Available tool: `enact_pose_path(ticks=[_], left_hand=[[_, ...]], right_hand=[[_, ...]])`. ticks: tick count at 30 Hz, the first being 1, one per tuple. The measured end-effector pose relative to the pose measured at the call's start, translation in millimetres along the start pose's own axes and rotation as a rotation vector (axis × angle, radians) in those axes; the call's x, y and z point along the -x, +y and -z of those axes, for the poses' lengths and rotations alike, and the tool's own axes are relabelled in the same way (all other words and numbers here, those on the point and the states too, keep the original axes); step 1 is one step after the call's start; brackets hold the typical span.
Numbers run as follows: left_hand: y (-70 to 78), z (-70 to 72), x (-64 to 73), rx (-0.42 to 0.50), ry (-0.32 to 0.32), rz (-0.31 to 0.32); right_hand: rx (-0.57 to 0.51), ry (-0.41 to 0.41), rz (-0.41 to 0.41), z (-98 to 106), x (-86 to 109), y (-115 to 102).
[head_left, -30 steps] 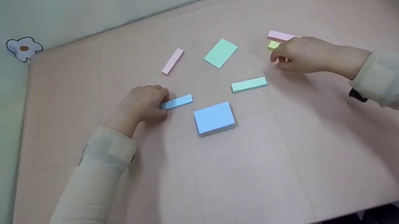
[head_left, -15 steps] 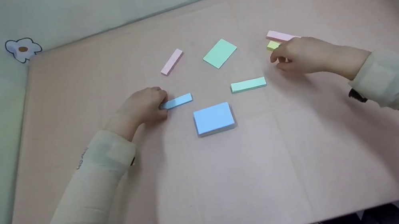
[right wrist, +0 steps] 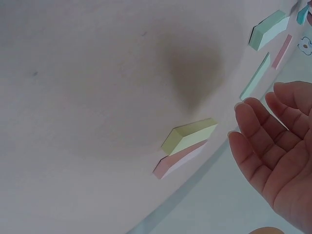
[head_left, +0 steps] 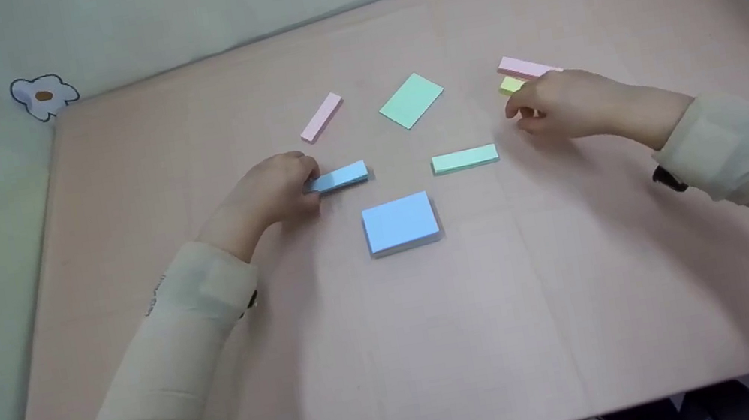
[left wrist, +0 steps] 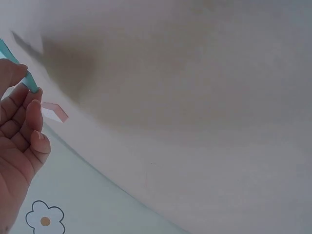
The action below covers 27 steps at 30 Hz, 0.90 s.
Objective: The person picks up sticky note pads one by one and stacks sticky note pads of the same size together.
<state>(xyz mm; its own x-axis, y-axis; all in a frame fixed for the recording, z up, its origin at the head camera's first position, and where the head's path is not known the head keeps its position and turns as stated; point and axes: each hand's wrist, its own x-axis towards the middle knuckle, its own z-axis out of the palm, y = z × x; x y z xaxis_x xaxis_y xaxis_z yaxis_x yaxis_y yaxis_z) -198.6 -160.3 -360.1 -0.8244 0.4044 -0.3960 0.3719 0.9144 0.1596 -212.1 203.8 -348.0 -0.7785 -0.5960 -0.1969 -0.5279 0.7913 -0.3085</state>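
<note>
My left hand (head_left: 273, 193) pinches one end of a narrow blue sticky-note pad (head_left: 342, 176) between thumb and fingers. In the left wrist view the pad (left wrist: 30, 83) stands clear of the table, its shadow lying apart from it. Over at the right, my right hand (head_left: 566, 104) hovers with loosely bent fingers and nothing in them. A yellow sticky-note pad (head_left: 510, 85) and a pink one (head_left: 525, 67) lie side by side just beyond it, partly hidden by the hand in the head view. The right wrist view shows both yellow (right wrist: 190, 136) and pink (right wrist: 183, 160) pads on the table.
Between the hands lie a narrow green pad (head_left: 465, 160) and a thick blue rectangular pad (head_left: 401, 223). Farther back are a green rectangular pad (head_left: 412, 101) and a slanted pink strip pad (head_left: 322, 117). A flowered cloth wall (head_left: 176, 23) borders the table's far edge.
My left hand has raised the narrow blue pad off the table and shifted it slightly right and away from me. The right hand stays where it was.
</note>
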Motion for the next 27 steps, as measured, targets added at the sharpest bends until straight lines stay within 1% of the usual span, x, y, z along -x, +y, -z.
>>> enact_pose_path(ticks=[4, 9, 11, 16, 19, 24, 27], left_hand=[[1.8, -0.1, -1.2, -0.005, -0.006, -0.005], [1.2, -1.1, -0.7, -0.021, 0.004, -0.024], [0.5, -2.0, -0.7, -0.020, 0.000, -0.019], [-0.8, -5.5, -1.6, -0.001, -0.030, 0.014], [-2.1, -8.1, -1.5, 0.001, -0.033, 0.023], [-2.0, -10.7, -1.5, -0.036, -0.018, 0.013], [0.3, -10.3, -1.9, -0.076, -0.010, 0.013]], right_hand=[[0.006, -0.002, 0.000, 0.3, 0.2, -0.3], [-0.002, 0.024, 0.029, 0.6, 1.1, 0.4], [-0.006, 0.028, 0.038, 0.4, 1.0, 0.5], [-0.007, 0.007, 0.014, 1.3, 1.5, -0.6], [-0.010, 0.004, 0.010, 2.4, 1.6, -1.7], [-0.015, 0.008, 0.014, 1.7, 1.2, -1.0], [-0.016, 0.004, 0.015, 0.9, 0.9, 0.2]])
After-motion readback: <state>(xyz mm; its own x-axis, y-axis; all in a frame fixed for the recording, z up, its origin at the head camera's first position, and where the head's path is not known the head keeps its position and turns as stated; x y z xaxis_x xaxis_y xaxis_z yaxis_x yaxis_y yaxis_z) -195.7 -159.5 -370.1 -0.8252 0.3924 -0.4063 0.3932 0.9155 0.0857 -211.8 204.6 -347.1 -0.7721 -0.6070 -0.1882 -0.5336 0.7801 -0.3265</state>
